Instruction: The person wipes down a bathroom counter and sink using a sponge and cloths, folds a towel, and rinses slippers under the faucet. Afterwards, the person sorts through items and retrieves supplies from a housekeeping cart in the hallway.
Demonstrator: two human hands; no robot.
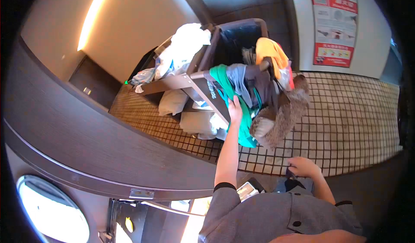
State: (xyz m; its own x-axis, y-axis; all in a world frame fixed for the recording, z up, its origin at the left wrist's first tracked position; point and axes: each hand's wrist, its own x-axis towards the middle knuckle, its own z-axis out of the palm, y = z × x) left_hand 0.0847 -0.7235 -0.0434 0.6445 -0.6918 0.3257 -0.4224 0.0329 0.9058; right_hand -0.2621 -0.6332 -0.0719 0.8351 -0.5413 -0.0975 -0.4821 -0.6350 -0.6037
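Observation:
My left hand point(235, 111) is at the front side of a brown housekeeping cart point(173, 83), its fingers closed on a green cloth point(245, 128) that hangs over the cart's end. Grey cloths point(238, 79) hang beside the green one, and an orange cloth point(270, 53) is draped further back. A fluffy brown-grey duster or mop head point(281, 122) hangs at the cart's right end. Lower right, near my body, my right hand point(304, 167) is curled round something dark, mostly hidden by the fingers.
White linens or bags point(183, 46) are piled on the cart's top, beside a dark open bin point(237, 31). Wrapped white bundles point(196, 123) fill the lower shelf. A dark curved counter point(108, 135) runs along the left. A red and white poster point(335, 31) is on the wall above the tiled floor point(346, 113).

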